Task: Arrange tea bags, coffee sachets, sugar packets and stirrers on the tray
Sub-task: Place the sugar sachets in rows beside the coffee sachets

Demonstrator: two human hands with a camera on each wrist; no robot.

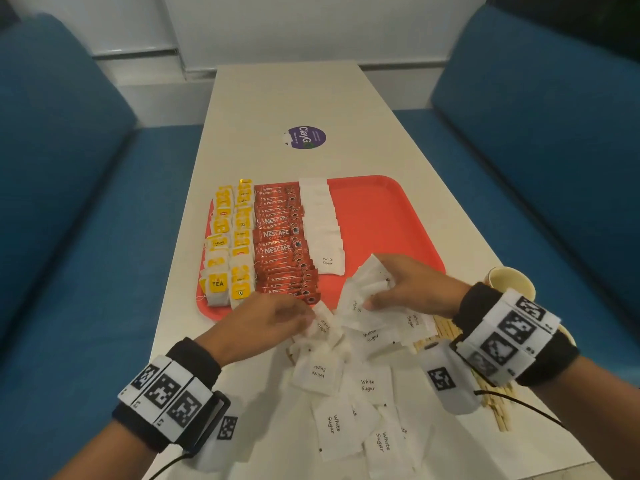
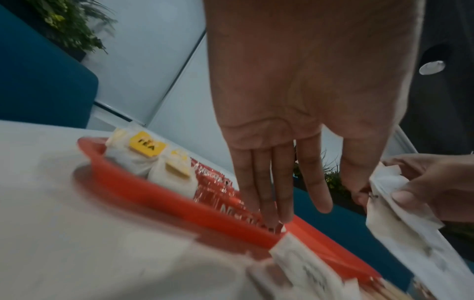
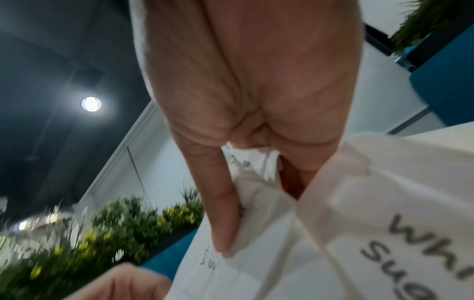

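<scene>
Blue bench seats (image 1: 69, 209) are flanking a long white table (image 1: 287, 98) where the red tray (image 1: 388, 216) is lying with tea bags (image 1: 228, 244), coffee sachets (image 1: 282, 244) and one column of sugar packets (image 1: 323, 230) already lined up. With the right hand (image 1: 412, 284) clutching a crumpled fan of sugar packets and the left hand (image 1: 263, 322) reaching in, fingers straight, thumb seemingly nipping a packet's edge (blurred, so I cannot tell), the bunch is probably at risk of slipping and scattering over the neat rows. White paper squares lettered "White Sugar" are lying heaped at the table's near end, partly burying the wooden stirrers (image 1: 498, 407).
</scene>
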